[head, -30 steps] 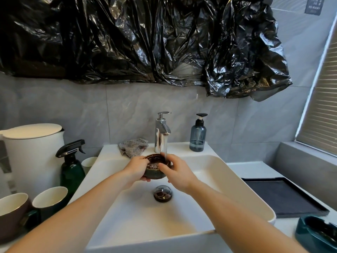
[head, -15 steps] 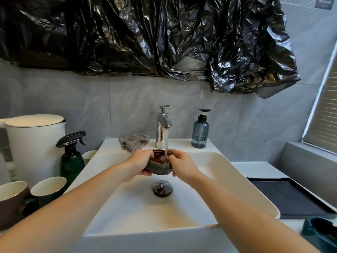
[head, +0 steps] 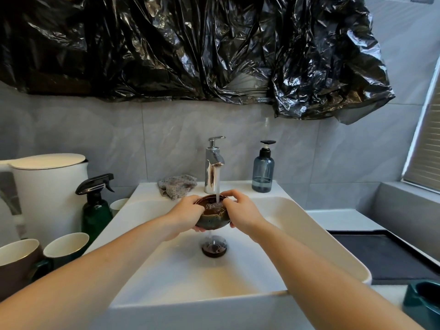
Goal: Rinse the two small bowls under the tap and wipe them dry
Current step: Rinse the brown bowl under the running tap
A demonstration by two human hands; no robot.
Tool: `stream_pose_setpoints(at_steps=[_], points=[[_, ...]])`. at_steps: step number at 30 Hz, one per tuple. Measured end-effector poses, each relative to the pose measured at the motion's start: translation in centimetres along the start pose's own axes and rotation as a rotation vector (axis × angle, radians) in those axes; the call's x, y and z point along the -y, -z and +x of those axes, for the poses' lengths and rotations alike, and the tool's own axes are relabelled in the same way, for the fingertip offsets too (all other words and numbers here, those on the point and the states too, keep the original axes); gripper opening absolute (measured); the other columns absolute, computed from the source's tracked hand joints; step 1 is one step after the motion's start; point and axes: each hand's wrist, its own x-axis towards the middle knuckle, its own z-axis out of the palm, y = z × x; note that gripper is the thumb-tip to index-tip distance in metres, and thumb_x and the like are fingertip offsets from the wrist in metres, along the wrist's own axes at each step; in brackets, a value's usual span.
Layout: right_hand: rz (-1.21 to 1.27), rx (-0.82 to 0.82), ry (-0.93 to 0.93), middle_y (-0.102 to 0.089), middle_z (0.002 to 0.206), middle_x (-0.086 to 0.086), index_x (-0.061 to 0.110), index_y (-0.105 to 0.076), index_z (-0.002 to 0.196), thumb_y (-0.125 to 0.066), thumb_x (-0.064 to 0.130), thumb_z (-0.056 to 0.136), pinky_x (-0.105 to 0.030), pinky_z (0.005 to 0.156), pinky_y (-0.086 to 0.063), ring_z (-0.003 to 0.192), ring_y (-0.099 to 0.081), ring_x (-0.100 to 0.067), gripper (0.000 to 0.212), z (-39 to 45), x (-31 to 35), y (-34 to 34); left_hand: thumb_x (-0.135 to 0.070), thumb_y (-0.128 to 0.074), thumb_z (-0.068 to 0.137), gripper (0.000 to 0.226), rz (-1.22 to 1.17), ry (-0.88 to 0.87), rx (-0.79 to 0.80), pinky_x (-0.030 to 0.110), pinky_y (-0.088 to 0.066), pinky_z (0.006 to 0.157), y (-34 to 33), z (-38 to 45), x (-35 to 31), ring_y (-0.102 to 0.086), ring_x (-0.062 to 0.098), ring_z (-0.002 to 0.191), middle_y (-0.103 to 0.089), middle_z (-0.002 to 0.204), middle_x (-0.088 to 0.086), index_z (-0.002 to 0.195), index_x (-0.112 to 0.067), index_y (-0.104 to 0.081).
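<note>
A small dark glazed bowl is under the running chrome tap, over the white sink. Water streams into the bowl and spills down toward the drain. My left hand grips the bowl's left side and my right hand grips its right side, fingers curled over the rim. A crumpled grey cloth lies on the sink ledge left of the tap. I cannot make out a second small bowl for certain.
A blue soap pump bottle stands right of the tap. Left of the sink are a white kettle, a green spray bottle and mugs. A dark tray and a teal dish sit to the right.
The bowl has filled and now overflows, with water running down onto the drain. Both hands keep hold of it under the tap.
</note>
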Motion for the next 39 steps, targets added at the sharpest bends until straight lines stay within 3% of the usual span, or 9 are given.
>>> stream_pose_setpoints(at_steps=[4, 10, 14, 21, 24, 28, 34, 39], points=[[-0.054, 0.013, -0.011, -0.07, 0.108, -0.009, 0.021, -0.064, 0.13, -0.04, 0.026, 0.106, -0.021, 0.05, -0.049, 0.074, -0.062, -0.016, 0.034, 0.1, -0.1, -0.1, -0.004, -0.043, 0.097, 0.035, 0.042, -0.013, -0.068, 0.027, -0.048, 0.048, 0.0, 0.1, 0.1, -0.068, 0.023, 0.058, -0.075, 0.091, 0.017, 0.118, -0.016, -0.067], [-0.089, 0.008, -0.031, -0.07, 0.096, -0.004, 0.021, -0.064, 0.134, -0.037, 0.024, 0.107, -0.018, 0.046, -0.049, 0.067, -0.067, -0.016, 0.038, -0.2, 0.0, 0.2, -0.012, -0.051, 0.095, 0.027, 0.072, -0.102, -0.142, 0.023, -0.046, 0.049, 0.0, -0.3, -0.1, -0.064, 0.016, 0.049, -0.074, 0.074, 0.007, 0.106, -0.022, -0.073], [-0.095, -0.002, 0.008, -0.07, 0.113, -0.006, 0.024, -0.064, 0.138, -0.04, 0.025, 0.109, -0.019, 0.048, -0.053, 0.077, -0.067, -0.016, 0.038, -0.6, 0.1, 0.4, -0.016, -0.054, 0.098, 0.024, 0.063, -0.156, -0.169, 0.023, -0.052, 0.052, 0.3, -0.4, -0.5, -0.073, 0.019, 0.069, -0.077, 0.091, 0.003, 0.112, -0.024, -0.072], [-0.064, -0.002, 0.115, -0.075, 0.1, -0.003, 0.034, -0.065, 0.137, -0.045, 0.02, 0.106, -0.025, 0.047, -0.053, 0.059, -0.071, -0.018, 0.039, -1.3, 0.5, 1.1, -0.015, -0.055, 0.098, 0.032, 0.256, -0.32, -0.219, 0.027, -0.053, 0.085, 1.2, -0.9, -0.6, -0.068, 0.014, 0.107, -0.075, 0.112, -0.004, 0.124, -0.024, -0.071], [-0.057, 0.011, 0.141, -0.075, 0.103, -0.005, 0.034, -0.064, 0.138, -0.047, 0.016, 0.104, -0.027, 0.05, -0.056, 0.058, -0.073, -0.019, 0.043, -1.4, 0.4, 1.2, -0.017, -0.056, 0.098, 0.033, 0.34, -0.392, -0.252, 0.032, -0.054, 0.088, 1.4, -1.0, -0.7, -0.067, 0.015, 0.104, -0.075, 0.112, -0.006, 0.127, -0.025, -0.07], [-0.086, 0.003, 0.159, -0.066, 0.117, -0.001, 0.033, -0.058, 0.142, -0.049, 0.014, 0.104, -0.027, 0.057, -0.061, 0.07, -0.076, -0.024, 0.044, -1.7, 0.6, 1.3, -0.019, -0.057, 0.099, 0.032, 0.413, -0.488, -0.288, 0.03, -0.048, 0.081, 1.6, -1.1, -0.7, -0.064, 0.016, 0.095, -0.074, 0.112, -0.006, 0.128, -0.026, -0.067], [-0.06, -0.014, 0.154, -0.06, 0.131, -0.001, 0.021, -0.057, 0.14, -0.053, 0.008, 0.102, -0.031, 0.065, -0.065, 0.091, -0.074, -0.025, 0.041, -1.5, 0.3, 1.1, -0.026, -0.064, 0.1, 0.036, 0.433, -0.559, -0.317, 0.035, -0.051, 0.094, 1.9, -0.6, -0.4, -0.064, 0.018, 0.112, -0.072, 0.123, -0.002, 0.135, -0.023, -0.064], [-0.026, -0.052, 0.164, -0.058, 0.127, -0.001, 0.019, -0.056, 0.129, -0.056, -0.003, 0.098, -0.039, 0.07, -0.067, 0.087, -0.073, -0.022, 0.038, -1.2, 0.0, 1.3, -0.027, -0.069, 0.098, 0.041, 0.39, -0.546, -0.265, 0.024, -0.047, 0.08, 1.5, -0.6, -0.3, -0.066, 0.009, 0.087, -0.069, 0.119, -0.006, 0.138, -0.025, -0.061]])
